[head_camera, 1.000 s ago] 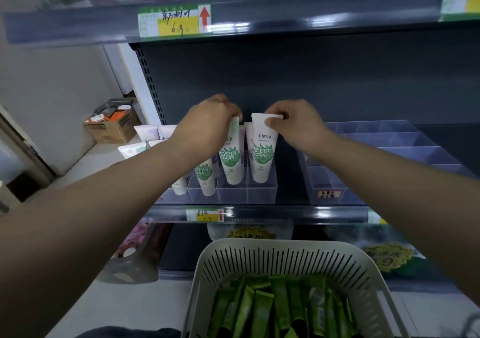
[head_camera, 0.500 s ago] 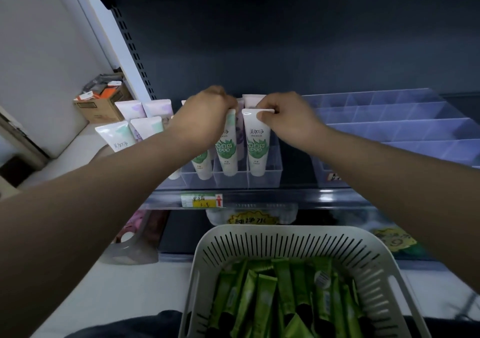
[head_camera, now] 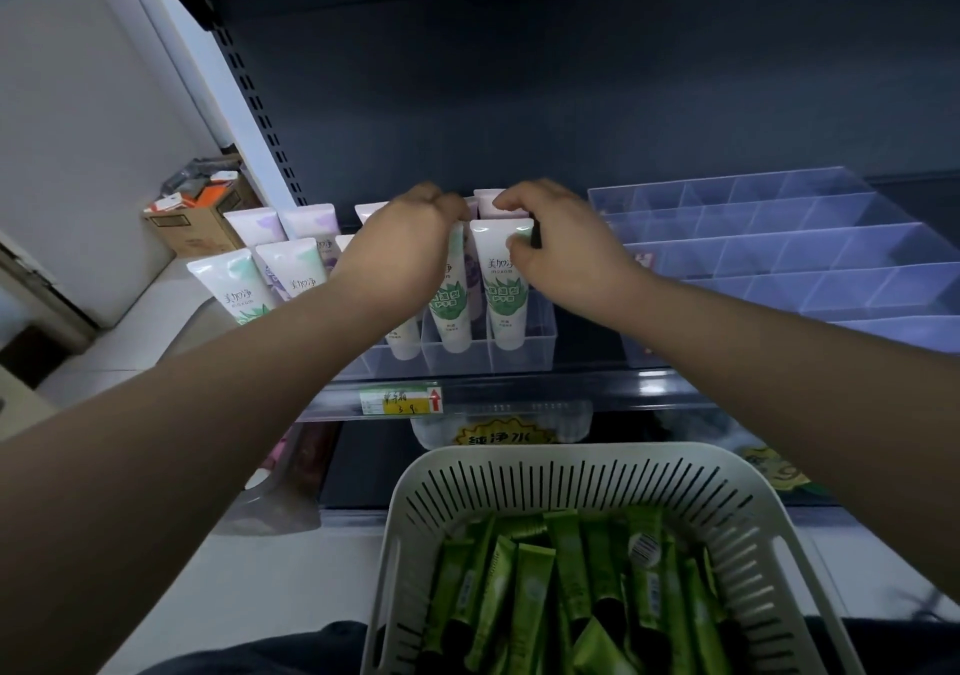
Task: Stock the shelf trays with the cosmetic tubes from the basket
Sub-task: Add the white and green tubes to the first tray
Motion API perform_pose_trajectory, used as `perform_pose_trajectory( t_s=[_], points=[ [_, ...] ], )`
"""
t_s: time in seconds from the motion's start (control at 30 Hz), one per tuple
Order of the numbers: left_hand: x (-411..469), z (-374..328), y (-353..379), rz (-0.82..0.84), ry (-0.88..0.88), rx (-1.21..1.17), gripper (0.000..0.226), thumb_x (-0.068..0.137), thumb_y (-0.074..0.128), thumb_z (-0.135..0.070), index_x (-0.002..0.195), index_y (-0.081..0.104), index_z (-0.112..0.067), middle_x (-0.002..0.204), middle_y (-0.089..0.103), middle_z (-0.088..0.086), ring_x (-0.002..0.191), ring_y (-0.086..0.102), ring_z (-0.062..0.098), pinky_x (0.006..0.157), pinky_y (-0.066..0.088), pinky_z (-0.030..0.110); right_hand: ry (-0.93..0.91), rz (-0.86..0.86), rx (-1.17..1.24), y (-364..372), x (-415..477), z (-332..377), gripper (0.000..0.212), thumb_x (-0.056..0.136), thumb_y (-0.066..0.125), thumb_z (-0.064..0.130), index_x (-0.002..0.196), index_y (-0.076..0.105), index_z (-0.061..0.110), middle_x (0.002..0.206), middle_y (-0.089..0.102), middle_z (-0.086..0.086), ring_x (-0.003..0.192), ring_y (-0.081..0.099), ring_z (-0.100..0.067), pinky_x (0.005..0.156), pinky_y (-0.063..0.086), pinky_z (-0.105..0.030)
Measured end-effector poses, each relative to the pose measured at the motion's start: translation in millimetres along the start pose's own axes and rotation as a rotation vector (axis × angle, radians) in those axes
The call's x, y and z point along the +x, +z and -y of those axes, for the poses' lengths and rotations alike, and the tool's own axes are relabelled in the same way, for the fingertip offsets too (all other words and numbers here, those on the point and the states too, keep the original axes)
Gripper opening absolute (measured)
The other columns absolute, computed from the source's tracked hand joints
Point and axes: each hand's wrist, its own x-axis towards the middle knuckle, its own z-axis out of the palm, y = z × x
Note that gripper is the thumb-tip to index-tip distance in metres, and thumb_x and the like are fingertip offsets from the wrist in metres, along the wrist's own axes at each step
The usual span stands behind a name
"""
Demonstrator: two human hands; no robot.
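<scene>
Both hands stay at the shelf: the left grip point(head_camera: 410, 243) is closed over the crimped top of a white-and-green tube point(head_camera: 451, 305), and the right grip point(head_camera: 556, 238) pinches the top corner of the neighbouring tube point(head_camera: 501, 279) just beside it. Over the last second little has moved but the view, which has dipped. The two tubes now stand cap-down in the front compartments of the clear tray point(head_camera: 540, 347) directly under the grips, apparently seated. This pair looks as good as stocked, with release due. Below both grips, the basket point(head_camera: 571, 472) holds a heap of green tubes point(head_camera: 530, 586) — and the divided tray point(head_camera: 831, 259) right of the right grip shows no tubes — so most of the job lies ahead.
</scene>
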Motion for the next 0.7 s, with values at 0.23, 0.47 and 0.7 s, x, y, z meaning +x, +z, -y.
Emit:
perform_pose_trajectory(
  t_s=[0.23, 0.47, 0.7],
  points=[
    [-14.6, -18.1, -11.6, -0.048, 0.157, 0.053, 0.047, 0.075, 0.043, 0.002, 0.119, 0.059, -0.004, 0.113, 0.058, 0.020, 0.104, 0.054, 0.040, 0.094, 0.040, 0.042, -0.090, 0.067, -0.201, -15.0, -25.7, 1.9, 0.045, 0.084, 0.047, 0.003, 0.128, 0.052, 0.011, 0.137, 0.047, -0.004, 0.126, 0.041, -0.024, 0.106, 0.034, -0.040],
    [-42.8, -47.0, -11.6, 0.026, 0.146, 0.046, 0.056, 0.089, 0.048, -0.011, 0.142, 0.035, -0.010, 0.151, 0.031, 0.011, 0.144, 0.017, 0.026, 0.118, 0.009, 0.040, -0.077, 0.191, -0.353, -30.8, -64.1, 3.6, 0.060, 0.090, 0.047, 0.018, 0.146, 0.026, 0.024, 0.157, 0.014, 0.004, 0.145, 0.009, -0.017, 0.116, 0.008, -0.035],
    [-78.2, -75.3, -18.2, 0.034, 0.112, -0.038, 0.059, 0.092, 0.050, -0.021, 0.146, 0.027, -0.013, 0.155, 0.021, 0.007, 0.146, 0.008, 0.023, 0.119, 0.003, 0.035, -0.017, 0.254, -0.371, -42.3, -111.9, 2.4, 0.068, 0.090, 0.050, 0.019, 0.149, 0.015, 0.025, 0.159, 0.002, 0.003, 0.146, -0.001, -0.017, 0.118, 0.003, -0.039]
  ],
)
